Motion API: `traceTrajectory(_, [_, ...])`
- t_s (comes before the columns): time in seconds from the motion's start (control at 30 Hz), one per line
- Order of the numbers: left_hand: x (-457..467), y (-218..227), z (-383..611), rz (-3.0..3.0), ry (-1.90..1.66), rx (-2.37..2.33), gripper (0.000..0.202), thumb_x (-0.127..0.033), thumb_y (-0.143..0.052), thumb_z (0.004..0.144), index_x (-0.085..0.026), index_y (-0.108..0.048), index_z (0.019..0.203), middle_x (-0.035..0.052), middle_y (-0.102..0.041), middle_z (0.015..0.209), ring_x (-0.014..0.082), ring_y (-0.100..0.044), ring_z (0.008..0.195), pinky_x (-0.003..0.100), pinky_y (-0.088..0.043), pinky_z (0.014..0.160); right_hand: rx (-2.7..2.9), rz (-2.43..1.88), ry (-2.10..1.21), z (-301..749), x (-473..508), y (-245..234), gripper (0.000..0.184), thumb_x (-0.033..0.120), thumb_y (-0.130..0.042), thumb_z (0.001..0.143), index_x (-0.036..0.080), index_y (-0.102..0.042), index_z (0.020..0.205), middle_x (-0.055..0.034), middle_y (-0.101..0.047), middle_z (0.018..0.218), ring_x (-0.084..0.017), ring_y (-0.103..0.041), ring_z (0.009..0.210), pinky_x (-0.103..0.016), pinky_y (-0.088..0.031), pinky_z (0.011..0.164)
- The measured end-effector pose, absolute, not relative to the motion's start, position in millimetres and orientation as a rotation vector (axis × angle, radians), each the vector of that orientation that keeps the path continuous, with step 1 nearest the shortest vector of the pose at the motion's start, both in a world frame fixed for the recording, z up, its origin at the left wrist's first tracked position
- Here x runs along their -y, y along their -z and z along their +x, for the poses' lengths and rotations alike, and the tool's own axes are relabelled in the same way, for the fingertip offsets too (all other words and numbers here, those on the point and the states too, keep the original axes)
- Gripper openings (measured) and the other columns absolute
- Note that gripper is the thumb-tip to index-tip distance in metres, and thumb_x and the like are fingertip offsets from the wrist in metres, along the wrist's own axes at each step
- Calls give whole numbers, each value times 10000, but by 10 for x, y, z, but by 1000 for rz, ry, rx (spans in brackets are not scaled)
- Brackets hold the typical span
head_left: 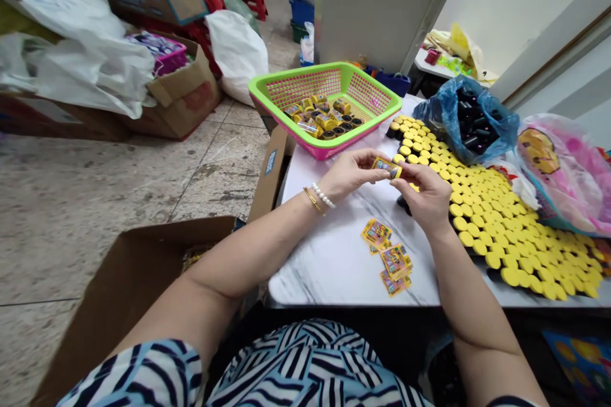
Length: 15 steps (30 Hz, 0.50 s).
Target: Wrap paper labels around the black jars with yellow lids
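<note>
Above the white table my left hand (356, 173) is closed on a small yellow-capped canister (387, 167) with a colourful printed label around it. My right hand (426, 194) pinches the yellow cap end of the same canister, thumb and fingers pressed together. Below the hands lie loose printed yellow labels (395, 261) in a small overlapping pile. To the right of my right hand stand many yellow-capped black canisters (496, 216), packed close together and upright. Beyond my left hand, a green and pink basket (267, 86) holds several labelled canisters (326, 121), many lying on their sides.
A blue plastic bag (432, 111) of black pieces stands behind the rows, beside a pink printed bag (568, 165). An opened cardboard box (109, 292) is on the floor at left. White sacks (236, 48) and more boxes are farther back. The table's front edge is near my body.
</note>
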<state>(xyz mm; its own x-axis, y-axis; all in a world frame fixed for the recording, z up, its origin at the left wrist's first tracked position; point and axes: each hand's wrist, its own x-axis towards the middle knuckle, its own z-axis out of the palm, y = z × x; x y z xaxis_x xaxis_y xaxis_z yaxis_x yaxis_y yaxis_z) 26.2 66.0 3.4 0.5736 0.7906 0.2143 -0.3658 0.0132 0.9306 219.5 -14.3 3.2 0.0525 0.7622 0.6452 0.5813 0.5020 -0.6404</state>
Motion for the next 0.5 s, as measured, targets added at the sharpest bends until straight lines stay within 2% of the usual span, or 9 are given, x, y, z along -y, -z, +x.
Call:
traceTrajectory(0.13, [-636,-27,273,1381,-988,-347,403,-317,-922,715,-132,-781,1044,91,-767,1008,167,-702,880,299,-542,804,1446,-1178,-445,2092,186,-29,339,354,-868,810,264,-799,1129,-46,-786,1018,-212,-764,910,-403,-668,873])
traceTrajectory(0.2, [-628,-35,265,1457,-1003,-310,385,-307,-908,737,-134,-785,1057,98,-767,1025,177,-709,900,311,-549,831,1348,-1202,-544,2048,206,-49,346,382,-893,780,247,-808,1087,-42,-794,965,-201,-763,848,-394,-671,848])
traceTrajectory(0.3, [-631,-54,255,1542,-1037,-289,390,-298,-917,720,-137,-783,1049,94,-764,1036,181,-711,927,310,-548,869,1152,-1218,-890,2019,200,-59,363,501,-871,791,202,-800,983,-43,-794,845,-173,-750,701,-366,-684,757])
traceTrajectory(0.4, [-658,-62,254,1513,-975,-374,411,-381,-905,737,-134,-767,1034,75,-753,969,148,-692,832,280,-541,795,1087,-1229,-1111,2068,161,-61,472,636,-803,809,170,-758,870,-62,-778,789,-165,-737,643,-329,-677,646])
traceTrajectory(0.5, [-701,-30,273,1435,-914,-501,447,-544,-827,801,-130,-745,950,40,-708,793,99,-617,649,232,-481,632,1238,-1282,-977,2201,130,-105,439,578,-831,801,174,-771,962,-58,-779,861,-154,-732,689,-296,-662,619])
